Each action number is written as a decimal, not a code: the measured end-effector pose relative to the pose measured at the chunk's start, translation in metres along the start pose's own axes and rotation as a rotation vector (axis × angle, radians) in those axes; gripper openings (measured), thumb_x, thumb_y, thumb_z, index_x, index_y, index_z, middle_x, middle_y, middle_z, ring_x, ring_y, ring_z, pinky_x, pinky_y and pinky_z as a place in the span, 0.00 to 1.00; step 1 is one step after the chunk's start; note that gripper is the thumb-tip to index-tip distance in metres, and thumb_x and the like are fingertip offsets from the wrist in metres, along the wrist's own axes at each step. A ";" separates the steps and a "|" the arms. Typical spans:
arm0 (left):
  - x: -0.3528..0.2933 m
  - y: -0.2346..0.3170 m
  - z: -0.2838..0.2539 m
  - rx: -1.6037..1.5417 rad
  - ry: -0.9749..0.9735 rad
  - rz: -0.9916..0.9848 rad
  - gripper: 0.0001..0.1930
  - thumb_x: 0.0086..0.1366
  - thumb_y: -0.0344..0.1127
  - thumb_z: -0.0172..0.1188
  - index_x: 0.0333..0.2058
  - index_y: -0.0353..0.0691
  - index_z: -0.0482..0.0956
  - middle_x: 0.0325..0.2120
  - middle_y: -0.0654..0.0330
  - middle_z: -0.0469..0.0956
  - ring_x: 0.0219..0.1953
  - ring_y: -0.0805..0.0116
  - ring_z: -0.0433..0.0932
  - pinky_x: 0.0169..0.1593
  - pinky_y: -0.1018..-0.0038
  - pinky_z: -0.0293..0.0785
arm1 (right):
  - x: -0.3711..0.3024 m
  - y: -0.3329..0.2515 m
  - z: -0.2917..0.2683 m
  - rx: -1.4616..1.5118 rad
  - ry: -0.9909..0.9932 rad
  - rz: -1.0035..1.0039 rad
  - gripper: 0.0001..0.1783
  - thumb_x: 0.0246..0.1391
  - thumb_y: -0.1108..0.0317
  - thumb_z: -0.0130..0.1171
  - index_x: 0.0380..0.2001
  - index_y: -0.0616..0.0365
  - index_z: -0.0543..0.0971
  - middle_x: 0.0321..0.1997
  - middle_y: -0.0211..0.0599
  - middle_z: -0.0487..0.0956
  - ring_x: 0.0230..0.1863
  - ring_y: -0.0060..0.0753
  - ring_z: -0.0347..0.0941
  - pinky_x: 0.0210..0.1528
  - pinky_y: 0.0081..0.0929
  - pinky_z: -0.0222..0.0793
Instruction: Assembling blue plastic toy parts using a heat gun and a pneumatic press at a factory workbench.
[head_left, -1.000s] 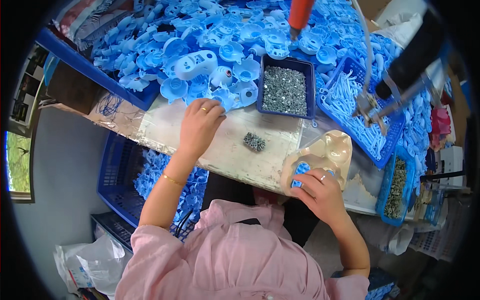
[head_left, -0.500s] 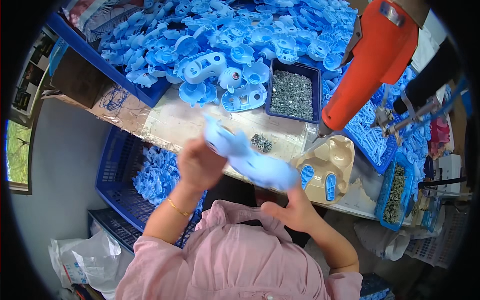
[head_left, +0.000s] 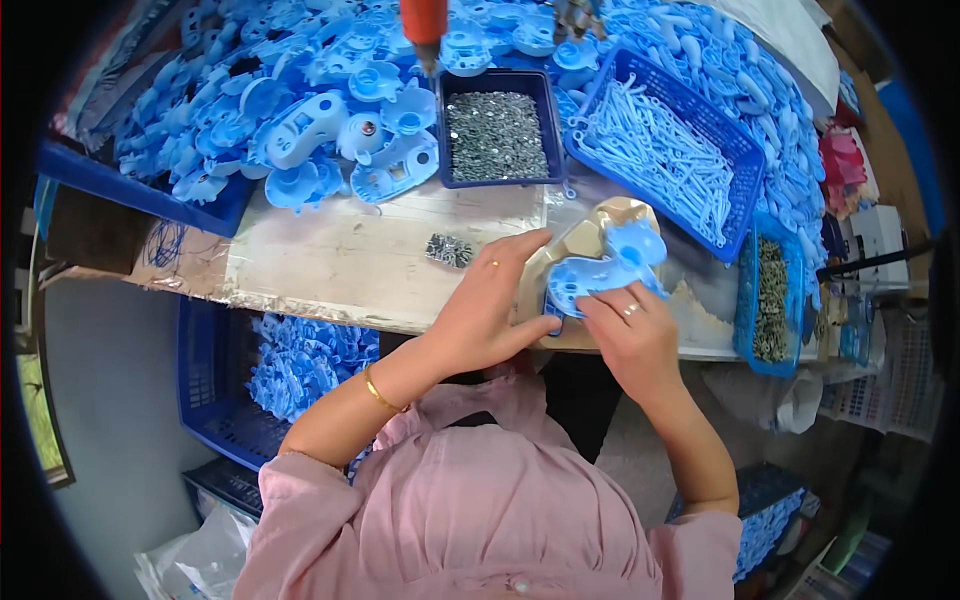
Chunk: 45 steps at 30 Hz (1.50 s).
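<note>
A light-blue plastic toy half-shell [head_left: 632, 250] lies over the tan moulded tray [head_left: 588, 238], its hollow side facing up. My right hand [head_left: 637, 335] pinches the shell's near edge, fingers bent over it. At the tray's left side is my left hand [head_left: 490, 305], fingers stretched out and thumb apart. The thumb's tip comes close to a small blue piece [head_left: 553, 312] partly under the shell; whether they touch, I cannot tell. A small heap of screws [head_left: 449, 250] rests on the table left of my left hand.
A dark-blue bin [head_left: 551, 177] of small metal parts stands behind the tray. Beside it are a blue basket [head_left: 745, 160] of thin blue parts and a turquoise tub [head_left: 797, 300] of screws. Many blue shells [head_left: 305, 130] pile up behind. A red power screwdriver [head_left: 425, 25] hangs above.
The blue toy, earlier held up between both hands, is now an opened half-shell down at the tray. Both hands have moved right with it. The view has swung to the right.
</note>
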<state>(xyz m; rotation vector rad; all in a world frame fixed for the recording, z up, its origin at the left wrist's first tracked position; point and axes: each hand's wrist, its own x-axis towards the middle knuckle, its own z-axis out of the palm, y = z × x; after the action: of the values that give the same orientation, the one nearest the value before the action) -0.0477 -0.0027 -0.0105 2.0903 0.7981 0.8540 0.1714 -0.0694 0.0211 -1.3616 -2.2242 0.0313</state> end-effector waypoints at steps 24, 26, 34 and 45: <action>0.007 0.005 0.019 0.161 -0.126 -0.002 0.42 0.49 0.31 0.72 0.64 0.36 0.63 0.64 0.47 0.64 0.66 0.42 0.60 0.69 0.55 0.59 | 0.035 0.177 -0.033 -0.053 0.208 0.639 0.12 0.56 0.59 0.63 0.32 0.57 0.85 0.28 0.46 0.84 0.32 0.52 0.81 0.33 0.40 0.75; 0.008 0.006 0.018 0.180 -0.129 0.007 0.42 0.50 0.31 0.72 0.64 0.36 0.63 0.64 0.47 0.63 0.66 0.42 0.60 0.69 0.55 0.59 | 0.054 0.194 -0.016 -0.217 0.156 0.697 0.14 0.55 0.57 0.64 0.32 0.58 0.85 0.29 0.47 0.84 0.31 0.53 0.81 0.33 0.42 0.75; 0.010 0.010 0.014 0.198 -0.144 -0.027 0.40 0.54 0.34 0.71 0.65 0.39 0.63 0.65 0.45 0.63 0.68 0.42 0.59 0.70 0.55 0.55 | 0.059 0.225 -0.008 0.713 0.400 0.960 0.12 0.58 0.61 0.65 0.34 0.59 0.80 0.26 0.30 0.80 0.25 0.15 0.73 0.26 0.17 0.67; 0.051 0.042 0.042 -0.783 -0.006 -0.412 0.21 0.75 0.40 0.53 0.58 0.31 0.73 0.56 0.48 0.77 0.55 0.57 0.76 0.62 0.64 0.69 | 0.024 0.069 -0.026 1.056 0.321 0.589 0.09 0.56 0.75 0.63 0.40 0.64 0.79 0.36 0.41 0.85 0.32 0.26 0.82 0.34 0.26 0.78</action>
<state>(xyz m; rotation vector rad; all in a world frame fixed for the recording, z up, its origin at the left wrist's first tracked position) 0.0254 -0.0036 0.0178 1.1904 0.7019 0.7618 0.2311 -0.0215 0.0344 -1.1826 -1.1270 0.9634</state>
